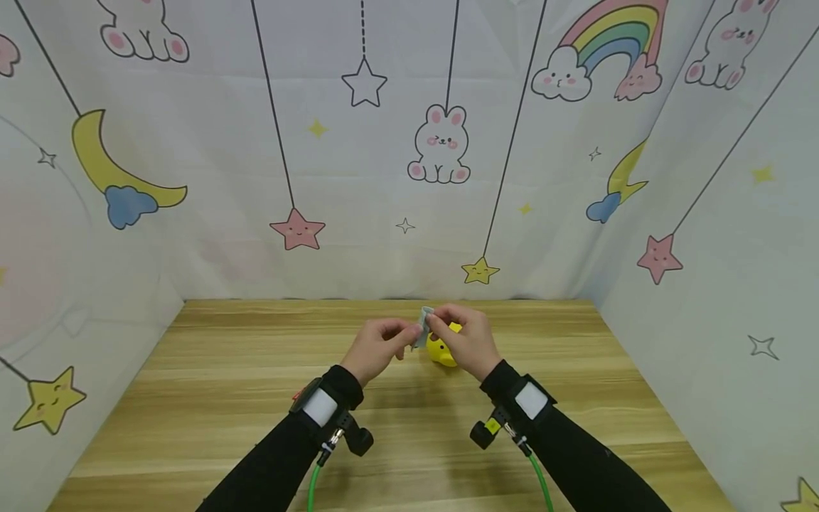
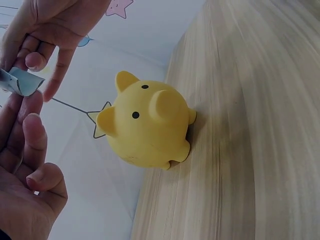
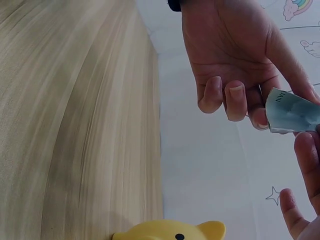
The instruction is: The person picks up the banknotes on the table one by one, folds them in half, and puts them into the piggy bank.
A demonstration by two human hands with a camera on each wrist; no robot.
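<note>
My left hand (image 1: 379, 347) and right hand (image 1: 467, 338) meet over the table, both pinching a small pale blue-green banknote (image 1: 422, 328). It is folded or rolled into a narrow strip. In the right wrist view, the banknote (image 3: 290, 112) shows printed letters near one end and runs off the right edge. A yellow pig-shaped piggy bank (image 2: 150, 120) stands on the table close by, its snout towards me. The head view shows the piggy bank (image 1: 441, 353) partly covered by the right hand. Its top, where a slot might be, cannot be made out.
The wooden table (image 1: 256, 412) reaches back to a white printed curtain (image 1: 358, 263), with curtain sides left and right. Wrist cameras with green cables hang under both forearms. A small red thing (image 1: 297, 394) peeks out beside the left cuff, mostly hidden.
</note>
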